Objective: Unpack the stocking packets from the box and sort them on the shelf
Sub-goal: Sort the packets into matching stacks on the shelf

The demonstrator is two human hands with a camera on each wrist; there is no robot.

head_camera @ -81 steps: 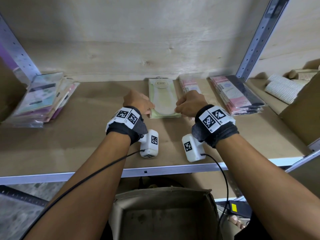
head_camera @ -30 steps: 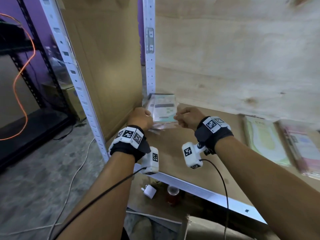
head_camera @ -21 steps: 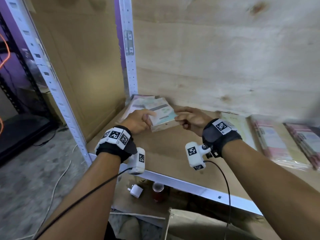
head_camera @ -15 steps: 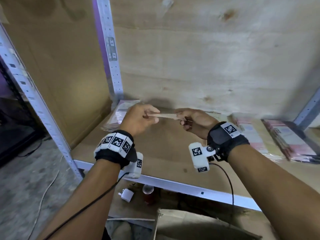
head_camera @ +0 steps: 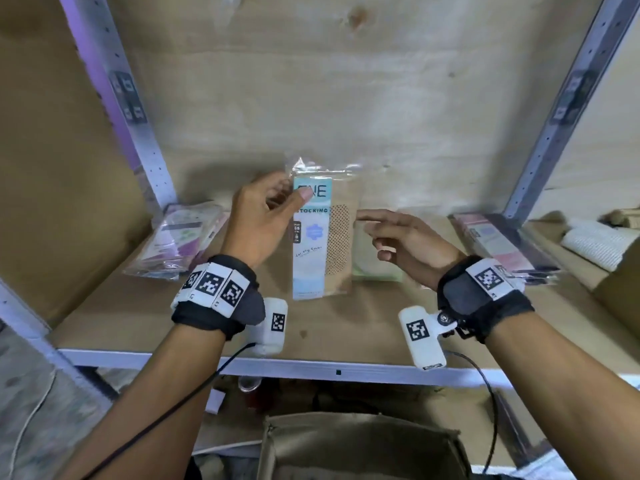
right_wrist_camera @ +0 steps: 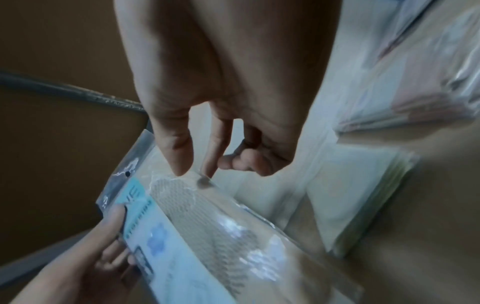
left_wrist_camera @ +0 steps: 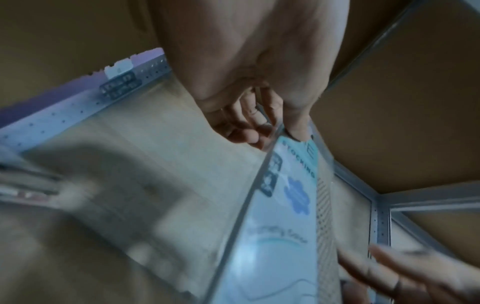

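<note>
Hands first: the left hand [head_camera: 263,220] pinches the packet [head_camera: 320,237] by its upper left corner, thumb on the printed card and fingers behind, while the right hand [head_camera: 408,242] hangs relaxed just beside the packet's right edge, gripping nothing; the right wrist view shows its fingertips [right_wrist_camera: 182,164] close to the clear film, and I cannot tell whether they touch.

The packet stands upright in the air above the shelf [head_camera: 311,327], face toward the person. It looks light and flat, a thin card insert giving some stiffness inside a glossy, likely slippery sleeve. The best hold is probably across the card, not the loose film flap at the top, which would crumple.

Left of the packet lies a mixed stack [head_camera: 180,244]; right of it, a pale green stack [head_camera: 375,258]; further right, a pink stack [head_camera: 498,244]. The box [head_camera: 360,445] sits below the packet, under the shelf.

Half a second ago both hands held the packet edge-on; now it is turned face-out and the right hand has let go.
</note>
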